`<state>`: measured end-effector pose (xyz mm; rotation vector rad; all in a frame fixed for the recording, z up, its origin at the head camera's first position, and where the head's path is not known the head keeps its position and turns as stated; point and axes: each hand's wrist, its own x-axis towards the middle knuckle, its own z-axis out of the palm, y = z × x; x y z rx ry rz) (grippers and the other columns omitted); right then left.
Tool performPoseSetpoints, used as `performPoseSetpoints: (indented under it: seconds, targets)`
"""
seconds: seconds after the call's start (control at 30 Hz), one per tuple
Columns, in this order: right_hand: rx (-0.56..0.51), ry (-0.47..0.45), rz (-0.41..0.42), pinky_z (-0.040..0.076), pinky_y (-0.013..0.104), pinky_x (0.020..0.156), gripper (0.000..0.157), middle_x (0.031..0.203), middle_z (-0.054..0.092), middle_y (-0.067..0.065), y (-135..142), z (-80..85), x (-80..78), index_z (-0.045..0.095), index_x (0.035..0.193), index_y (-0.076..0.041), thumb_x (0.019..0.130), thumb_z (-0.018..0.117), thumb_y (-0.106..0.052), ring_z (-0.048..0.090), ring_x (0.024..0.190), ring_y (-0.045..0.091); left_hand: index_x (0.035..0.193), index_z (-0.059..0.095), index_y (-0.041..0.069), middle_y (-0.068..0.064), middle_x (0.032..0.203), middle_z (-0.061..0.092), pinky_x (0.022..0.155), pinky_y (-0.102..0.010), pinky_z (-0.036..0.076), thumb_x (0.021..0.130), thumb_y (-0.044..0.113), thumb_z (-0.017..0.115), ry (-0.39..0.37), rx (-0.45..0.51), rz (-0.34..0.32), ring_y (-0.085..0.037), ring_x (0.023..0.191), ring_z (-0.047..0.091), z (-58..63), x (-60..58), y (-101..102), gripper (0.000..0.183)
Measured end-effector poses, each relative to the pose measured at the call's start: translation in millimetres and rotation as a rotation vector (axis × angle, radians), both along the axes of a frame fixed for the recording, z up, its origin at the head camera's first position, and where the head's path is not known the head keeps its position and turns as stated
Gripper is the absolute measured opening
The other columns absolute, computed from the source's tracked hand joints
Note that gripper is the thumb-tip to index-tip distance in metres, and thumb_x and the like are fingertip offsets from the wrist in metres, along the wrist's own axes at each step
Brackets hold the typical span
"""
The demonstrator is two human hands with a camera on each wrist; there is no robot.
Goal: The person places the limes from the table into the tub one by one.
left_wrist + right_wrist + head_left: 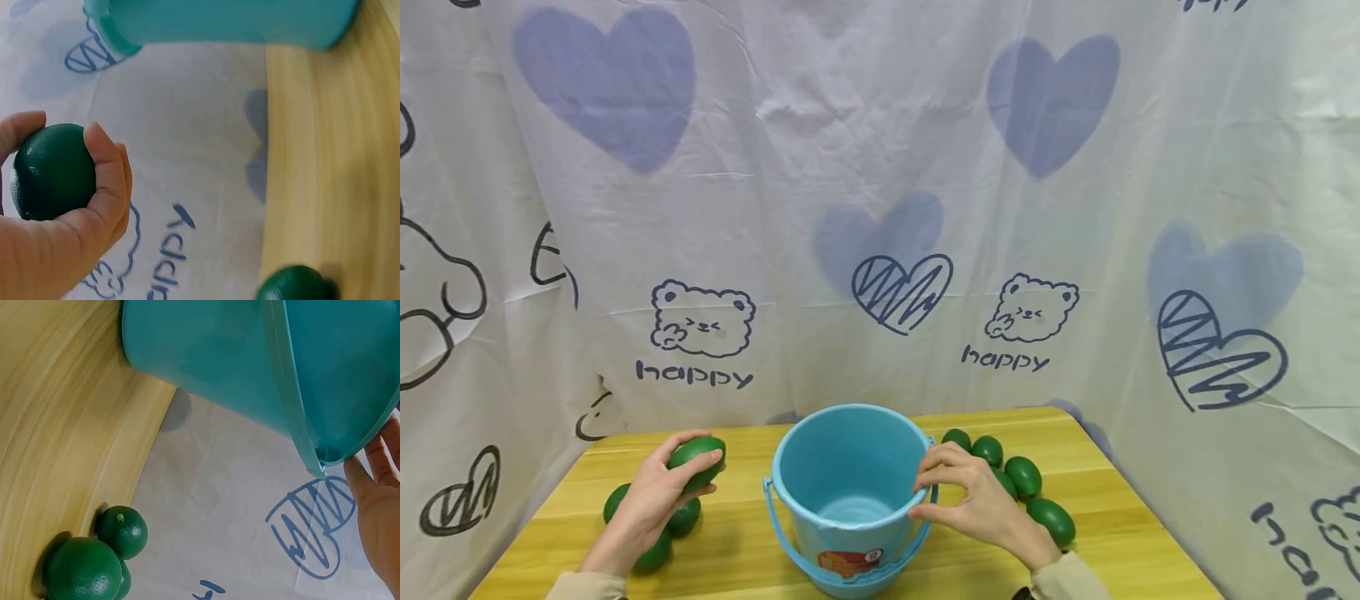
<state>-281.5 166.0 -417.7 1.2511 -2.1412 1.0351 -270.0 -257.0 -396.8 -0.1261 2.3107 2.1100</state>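
My left hand (658, 492) is raised over the left part of the table and grips a green lime (698, 463), fingers and thumb curled about its sides. The left wrist view shows the same lime (56, 172) clear of the tabletop. A light-blue bucket (850, 533) stands upright at the middle, its mouth toward me and its inside bare. At the bucket's right rim is my right hand (973, 492), holding the edge with fingers and thumb. In the right wrist view its fingers (378, 459) meet the rim, with the thumb out of sight.
Three limes (655, 554) lie on the wooden table (737, 542) below my left hand. Several more limes (1051, 521) are grouped right of the bucket, partly behind my right hand. The bucket's handle (782, 537) hangs down in front. A printed cloth (865, 150) hangs behind the table.
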Motion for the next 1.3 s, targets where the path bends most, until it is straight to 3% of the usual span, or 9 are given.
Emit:
performPoseSetpoints:
  seconds: [0.2,0.5,0.83,1.1,1.3]
  targets:
    - [0.008,-0.005,-0.014,0.052,0.036,0.100,0.019,0.103,0.065,-0.010,2.5,0.7,-0.1,0.073,0.095,-0.027,0.079,0.082,-0.030,0.058,0.108,0.015,0.138,0.045,0.011,-0.015,0.137,0.039,0.087,-0.034,0.060,0.089,0.025,0.074,0.075,0.013,-0.032,-0.018,0.101,0.060,13.0,-3.3,22.8,0.058]
    - [0.006,-0.004,-0.006,0.052,0.035,0.100,0.019,0.103,0.065,-0.010,1.7,1.0,-0.3,0.073,0.096,-0.026,0.079,0.083,-0.030,0.058,0.107,0.013,0.137,0.053,0.017,-0.016,0.134,0.047,0.084,-0.032,0.053,0.084,0.023,0.079,0.177,-0.123,-0.058,-0.028,0.106,0.054,26.6,0.1,46.0,0.060]
    - [0.018,0.003,-0.012,0.052,0.035,0.098,0.019,0.104,0.065,-0.011,2.1,0.6,0.6,0.073,0.096,-0.027,0.080,0.082,-0.030,0.058,0.108,0.012,0.134,0.055,0.016,-0.016,0.131,0.052,0.083,-0.035,0.052,0.081,0.018,0.081,0.236,-0.142,-0.104,-0.030,0.105,0.055,31.2,-0.1,60.2,0.059]
    - [0.014,-0.007,0.000,0.052,0.035,0.098,0.020,0.104,0.065,-0.010,0.8,1.6,0.7,0.073,0.097,-0.026,0.079,0.082,-0.030,0.058,0.107,0.014,0.134,0.048,0.014,-0.017,0.127,0.052,0.078,-0.032,0.052,0.083,0.019,0.078,0.226,-0.203,-0.107,-0.028,0.102,0.056,35.8,3.1,68.7,0.059]
    - [0.013,0.003,-0.004,0.052,0.034,0.099,0.020,0.103,0.066,-0.010,-0.6,1.7,0.3,0.073,0.096,-0.026,0.079,0.082,-0.030,0.058,0.107,0.013,0.129,0.051,0.012,-0.017,0.119,0.056,0.072,-0.031,0.052,0.081,0.018,0.080,0.316,-0.307,-0.110,-0.026,0.095,0.057,38.2,9.1,79.2,0.056]
